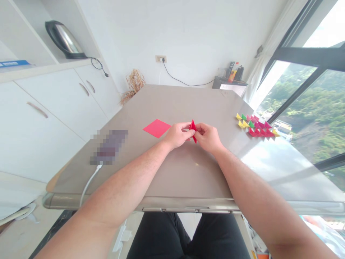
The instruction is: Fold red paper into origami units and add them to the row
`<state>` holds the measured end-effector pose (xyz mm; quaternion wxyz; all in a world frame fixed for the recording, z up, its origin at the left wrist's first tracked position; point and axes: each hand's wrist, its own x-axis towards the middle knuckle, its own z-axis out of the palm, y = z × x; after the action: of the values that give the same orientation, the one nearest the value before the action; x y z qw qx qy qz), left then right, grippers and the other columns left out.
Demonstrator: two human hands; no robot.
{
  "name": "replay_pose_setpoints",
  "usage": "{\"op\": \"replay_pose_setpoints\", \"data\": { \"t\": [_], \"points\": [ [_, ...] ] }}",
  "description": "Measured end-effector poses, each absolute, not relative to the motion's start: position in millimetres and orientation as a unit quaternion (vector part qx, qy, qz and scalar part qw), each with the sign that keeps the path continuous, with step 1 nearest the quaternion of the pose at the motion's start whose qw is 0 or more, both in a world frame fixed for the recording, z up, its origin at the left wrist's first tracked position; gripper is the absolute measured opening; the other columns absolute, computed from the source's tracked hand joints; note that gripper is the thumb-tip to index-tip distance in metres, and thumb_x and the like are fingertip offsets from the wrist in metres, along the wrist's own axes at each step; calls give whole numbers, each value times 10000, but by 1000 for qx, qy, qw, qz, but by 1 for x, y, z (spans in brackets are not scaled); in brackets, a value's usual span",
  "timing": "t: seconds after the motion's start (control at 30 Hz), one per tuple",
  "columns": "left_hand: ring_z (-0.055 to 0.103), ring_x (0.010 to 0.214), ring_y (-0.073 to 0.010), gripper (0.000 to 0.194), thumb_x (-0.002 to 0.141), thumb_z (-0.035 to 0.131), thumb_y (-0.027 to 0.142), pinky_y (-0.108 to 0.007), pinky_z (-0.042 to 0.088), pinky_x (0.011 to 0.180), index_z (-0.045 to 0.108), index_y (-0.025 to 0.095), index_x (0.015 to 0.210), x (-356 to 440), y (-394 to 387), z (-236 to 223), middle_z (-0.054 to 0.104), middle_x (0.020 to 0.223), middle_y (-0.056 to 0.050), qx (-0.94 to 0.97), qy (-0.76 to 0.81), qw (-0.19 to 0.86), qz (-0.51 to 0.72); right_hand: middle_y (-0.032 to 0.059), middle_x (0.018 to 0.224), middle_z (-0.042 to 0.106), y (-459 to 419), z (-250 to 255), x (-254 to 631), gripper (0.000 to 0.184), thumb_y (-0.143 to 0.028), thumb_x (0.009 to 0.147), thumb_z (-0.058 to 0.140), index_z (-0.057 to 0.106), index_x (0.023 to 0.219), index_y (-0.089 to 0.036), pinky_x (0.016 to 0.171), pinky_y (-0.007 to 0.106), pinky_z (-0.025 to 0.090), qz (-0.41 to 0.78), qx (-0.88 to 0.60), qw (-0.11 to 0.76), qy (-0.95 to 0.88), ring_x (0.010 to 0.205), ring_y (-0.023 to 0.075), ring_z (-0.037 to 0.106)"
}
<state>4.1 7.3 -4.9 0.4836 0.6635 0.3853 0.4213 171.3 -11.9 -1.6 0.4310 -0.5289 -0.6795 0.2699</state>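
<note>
Both of my hands meet above the middle of the grey table [188, 172]. Between them stands a small folded red paper piece [192, 126], its point up. My left hand [178, 135] pinches it from the left with thumb and fingers closed. My right hand [208, 137] pinches it from the right, fingers curled. A flat red paper square [156, 128] lies on the table just left of my left hand, untouched.
Several folded paper pieces [256, 125] in red, pink, yellow and green lie in a cluster at the table's right. A blurred flat object [109, 146] with a white cable sits at the left. White cabinets and a kettle [64, 39] stand left; a window is right.
</note>
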Motion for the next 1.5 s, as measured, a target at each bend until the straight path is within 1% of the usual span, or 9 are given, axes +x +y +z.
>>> {"op": "replay_pose_setpoints", "data": {
  "t": [0.17,0.43,0.53,0.7,0.83,1.0,1.13,1.33,1.5],
  "points": [
    [723,904,-205,265,857,599,259,-323,595,770,760,230,1065,5,5,-4,764,993,-37,706,388,442,395,-25,636,644,-11,-2,172,158,-277,788,540,685,767,-216,545,268,376,247,-556,410,-679,566,123,505],
    [719,818,-202,359,797,598,177,-315,584,741,773,244,1103,6,1,-3,758,815,-17,710,411,419,389,-38,588,586,-8,-5,175,165,-273,777,515,645,688,-223,523,272,355,226,-571,399,-681,545,121,464],
    [724,840,-206,416,786,607,163,-335,591,782,760,243,1164,6,1,-3,772,853,-19,705,417,420,390,-37,592,600,-9,-4,175,170,-275,773,512,652,690,-226,520,269,363,230,-572,403,-677,545,124,475],
    [724,1003,-237,531,778,600,140,-391,579,927,702,224,1292,6,3,-6,777,1103,-58,687,414,432,412,-10,648,682,-7,-5,175,174,-267,759,544,709,785,-217,555,274,421,259,-562,420,-664,577,142,557],
    [725,996,-229,508,773,617,151,-375,612,849,695,196,1273,7,6,-7,704,1294,-97,643,412,465,449,6,701,730,-3,-9,175,205,-270,768,571,720,897,-213,603,281,489,321,-535,452,-638,627,159,638],
    [732,913,-212,343,795,655,230,-366,617,800,745,171,1120,7,8,-3,762,1104,-94,604,388,510,473,8,700,735,-3,-7,175,203,-304,792,613,692,955,-212,626,282,523,362,-507,472,-624,624,153,654],
    [735,891,-214,324,799,664,271,-382,615,810,767,184,1095,5,9,-3,774,1032,-75,602,375,523,473,8,724,741,-4,-4,175,182,-316,802,629,686,942,-215,631,277,523,370,-502,467,-627,642,151,661],
    [730,907,-225,310,788,694,291,-388,618,805,776,179,1065,4,11,-5,773,1009,-72,594,378,529,474,-3,712,709,-5,-2,177,147,-316,783,656,692,882,-213,593,266,481,358,-510,469,-626,629,144,626],
    [722,948,-240,297,791,718,337,-377,613,796,789,193,1041,3,9,-4,776,1007,-70,593,381,532,469,18,865,736,-9,4,176,155,-328,777,679,723,875,-216,699,291,505,291,-505,508,-634,781,161,648]
  ]
}}
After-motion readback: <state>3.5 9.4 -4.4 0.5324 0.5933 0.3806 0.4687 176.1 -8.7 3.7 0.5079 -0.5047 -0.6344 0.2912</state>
